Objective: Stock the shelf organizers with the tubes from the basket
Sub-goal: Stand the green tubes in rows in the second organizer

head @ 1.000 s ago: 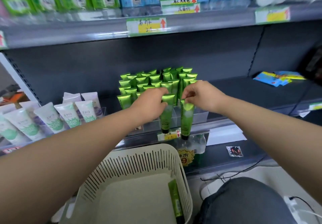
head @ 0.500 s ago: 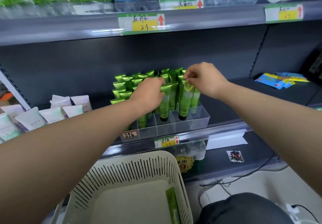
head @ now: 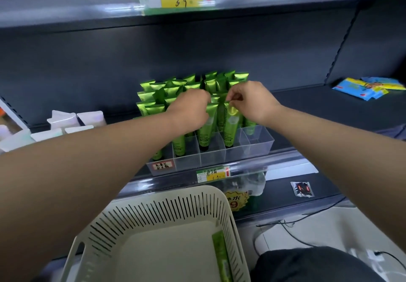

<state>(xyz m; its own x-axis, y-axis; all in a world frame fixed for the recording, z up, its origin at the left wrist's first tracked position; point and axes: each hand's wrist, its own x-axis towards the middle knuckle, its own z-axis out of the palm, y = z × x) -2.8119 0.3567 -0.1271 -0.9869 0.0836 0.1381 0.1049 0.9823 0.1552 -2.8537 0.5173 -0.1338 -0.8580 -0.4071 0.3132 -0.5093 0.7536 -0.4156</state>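
Observation:
A clear plastic shelf organizer (head: 257, 150) with compartments stands on the middle shelf, holding several upright green tubes (head: 173, 88). My left hand (head: 189, 110) grips the top of one green tube (head: 206, 130) standing cap-down in a front compartment. My right hand (head: 250, 103) pinches the crimped top of another green tube (head: 230, 128) in the compartment to its right. Below, a cream slotted basket (head: 153, 215) holds one green tube (head: 222, 257) lying along its right wall.
White tubes (head: 66, 125) stand to the left on the same shelf. Blue and yellow packets (head: 369, 88) lie at the far right. Price tags (head: 213, 173) hang on the shelf edges. A small dark sachet (head: 302, 189) lies on the lower shelf; cables trail on the floor.
Both tubes went from hanging in front of the shelf edge up and into the organizer's front compartments. The camera moved closer to the shelf.

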